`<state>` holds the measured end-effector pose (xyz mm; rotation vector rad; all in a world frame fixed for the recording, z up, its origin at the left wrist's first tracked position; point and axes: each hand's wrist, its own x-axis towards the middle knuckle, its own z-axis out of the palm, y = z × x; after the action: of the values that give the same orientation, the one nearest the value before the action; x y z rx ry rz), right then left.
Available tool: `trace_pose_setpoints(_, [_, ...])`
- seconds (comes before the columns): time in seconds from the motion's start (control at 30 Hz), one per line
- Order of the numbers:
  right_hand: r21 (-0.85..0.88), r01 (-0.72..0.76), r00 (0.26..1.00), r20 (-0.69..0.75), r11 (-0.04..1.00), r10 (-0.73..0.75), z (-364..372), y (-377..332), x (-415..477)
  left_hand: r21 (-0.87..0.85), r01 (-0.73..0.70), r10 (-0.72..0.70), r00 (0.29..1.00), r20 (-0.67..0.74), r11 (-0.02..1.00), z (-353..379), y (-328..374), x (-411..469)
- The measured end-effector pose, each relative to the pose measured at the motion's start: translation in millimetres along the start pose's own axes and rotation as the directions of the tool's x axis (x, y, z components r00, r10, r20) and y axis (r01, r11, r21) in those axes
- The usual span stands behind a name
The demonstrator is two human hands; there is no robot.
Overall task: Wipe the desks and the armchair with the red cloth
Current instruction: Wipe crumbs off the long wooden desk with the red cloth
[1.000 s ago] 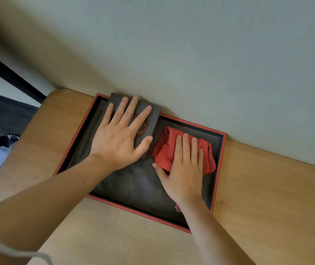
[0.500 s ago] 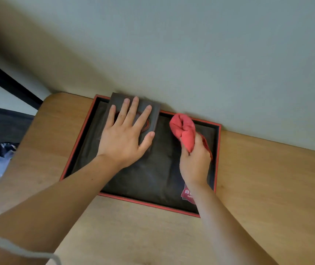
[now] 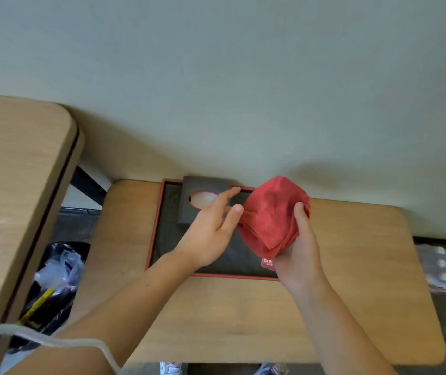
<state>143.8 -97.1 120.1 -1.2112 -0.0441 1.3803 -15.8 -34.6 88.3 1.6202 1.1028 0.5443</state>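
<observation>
Above tray [image 3: 159, 226]: red cloth [image 3: 270, 215] bunched, right hand [image 3: 299, 250] gripping.

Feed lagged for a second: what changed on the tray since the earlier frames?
The right hand lifted the cloth off the tray and holds it bunched in the air. The left hand came off the tissue box and reaches toward the cloth. Tray and box stayed put.
</observation>
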Motion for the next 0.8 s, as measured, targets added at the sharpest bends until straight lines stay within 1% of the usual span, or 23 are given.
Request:
trace_pose_setpoints(0.07, [0.063, -0.025, 0.996, 0.083, 0.998, 0.020, 16.8, -8.5, -36.5, -0.075, 0.027, -0.025, 0.999, 0.031, 0.997, -17.2, 30.6, -18.7])
trace_pose_setpoints(0.13, [0.105, -0.044, 0.988, 0.152, 0.994, 0.027, 37.5, -13.6, -73.7, -0.105, 0.039, -0.037, 0.999, 0.018, 0.994, -39.0, 59.4, -40.0])
trace_pose_setpoints(0.23, [0.112, -0.094, 0.963, 0.261, 0.989, 0.062, 73.1, -15.7, -125.7, -0.171, 0.065, -0.075, 0.996, -0.051, 0.983, -74.5, 102.4, -76.8])
trace_pose_setpoints(0.3, [0.071, -0.132, 0.943, 0.315, 0.989, 0.103, 94.0, -12.5, -156.0, -0.157, 0.036, -0.054, 0.992, -0.113, 0.987, -95.2, 129.7, -106.4])
trace_pose_setpoints(0.33, [0.040, -0.150, 0.933, 0.335, 0.988, 0.129, 103.4, -11.0, -169.9, -0.142, 0.008, -0.032, 0.985, -0.168, 0.990, -103.2, 140.7, -124.0])
trace_pose_setpoints(0.43, [-0.044, -0.198, 0.899, 0.389, 0.979, 0.199, 123.0, -7.0, -204.3, -0.128, -0.052, 0.000, 0.927, -0.376, 0.990, -122.1, 163.7, -180.4])
trace_pose_setpoints(0.5, [-0.071, -0.247, 0.871, 0.421, 0.966, 0.253, 131.7, -4.4, -221.4, -0.129, -0.053, -0.012, 0.887, -0.463, 0.990, -129.7, 173.2, -213.4])
trace_pose_setpoints(0.57, [-0.112, -0.310, 0.840, 0.433, 0.944, 0.327, 135.3, 3.4, -236.7, -0.152, -0.034, -0.054, 0.840, -0.539, 0.988, -132.3, 177.3, -244.6])
trace_pose_setpoints(0.67, [-0.187, -0.355, 0.802, 0.441, 0.916, 0.402, 138.5, 18.5, -253.7, -0.265, -0.022, -0.153, 0.770, -0.620, 0.964, -133.9, 179.1, -287.1])
trace_pose_setpoints(0.8, [-0.301, -0.354, 0.769, 0.445, 0.885, 0.459, 146.9, 29.2, -273.5, -0.406, -0.009, -0.280, 0.710, -0.647, 0.914, -137.2, 183.1, -328.3])
